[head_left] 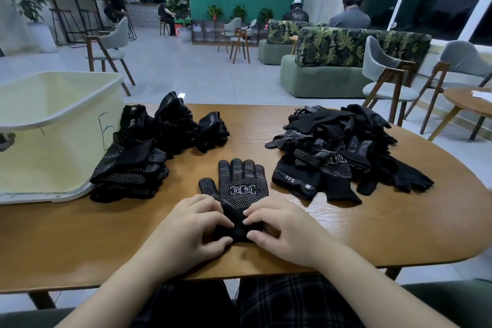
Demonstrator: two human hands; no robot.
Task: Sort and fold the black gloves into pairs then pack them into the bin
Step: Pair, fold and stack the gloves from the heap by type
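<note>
A black glove with white dots [239,184] lies flat on the table in front of me, fingers pointing away. My left hand [191,229] and my right hand [279,229] both pinch its plain black cuff, one on each side. A cream plastic bin [53,146] stands at the left of the table. A stack of folded dotted gloves [127,170] lies against the bin. Behind it sit folded black gloves marked 5.11 [175,122]. A loose heap of unsorted black gloves [343,146] covers the right side.
The wooden table [372,229] has a rounded right end and its front edge is close to my body. A second small round table [471,101] and grey chairs [386,80] stand to the right. People sit far behind, near sofas.
</note>
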